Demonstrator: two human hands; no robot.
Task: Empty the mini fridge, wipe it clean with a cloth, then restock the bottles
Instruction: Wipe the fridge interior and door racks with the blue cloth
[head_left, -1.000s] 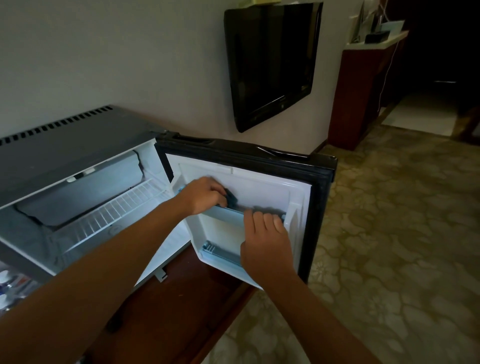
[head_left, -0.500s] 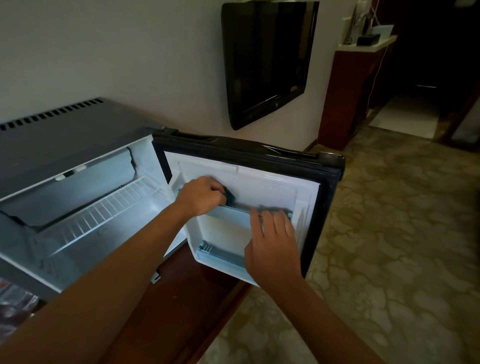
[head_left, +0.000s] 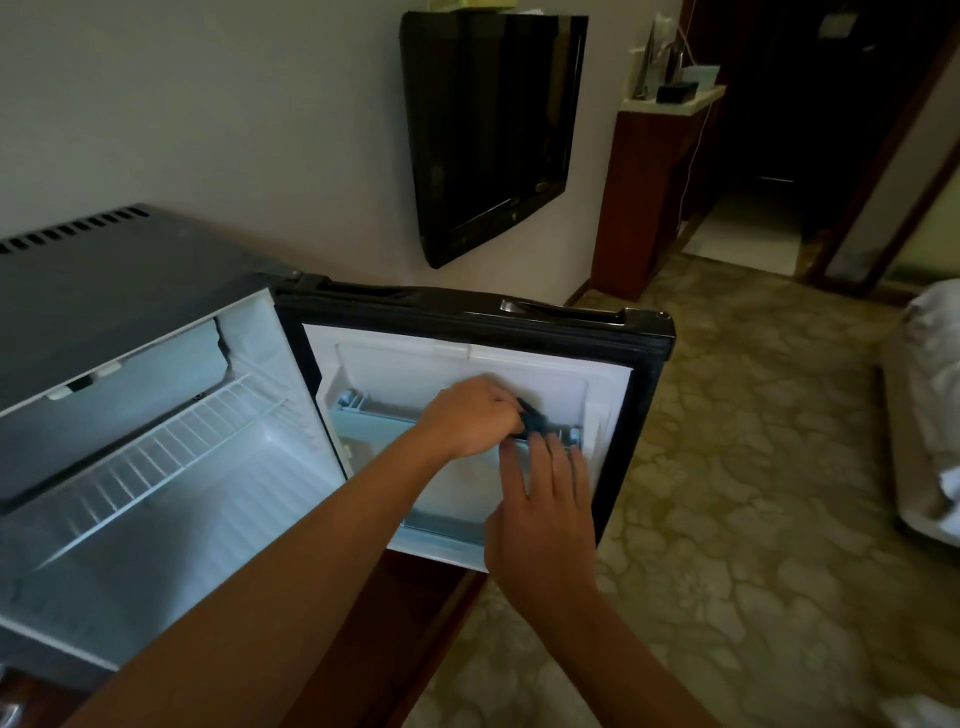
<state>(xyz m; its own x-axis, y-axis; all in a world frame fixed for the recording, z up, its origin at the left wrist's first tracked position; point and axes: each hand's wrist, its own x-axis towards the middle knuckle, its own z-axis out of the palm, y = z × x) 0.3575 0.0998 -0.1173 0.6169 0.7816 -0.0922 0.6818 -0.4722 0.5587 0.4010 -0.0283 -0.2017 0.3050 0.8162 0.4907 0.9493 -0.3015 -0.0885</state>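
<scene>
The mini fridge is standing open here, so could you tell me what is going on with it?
A person is wiping the inside of the open fridge door. The left hand grips a dark cloth against the rail of the upper door shelf, while the right hand rests with straight fingers on the same rail. The mini fridge shows only a bare wire rack; no bottles are visible inside.

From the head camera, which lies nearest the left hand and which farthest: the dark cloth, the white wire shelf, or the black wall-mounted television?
1. Dark cloth, gripped by the left hand at the door shelf.
2. White wire shelf, left, inside the fridge.
3. Black wall-mounted television, above, on the wall.
</scene>
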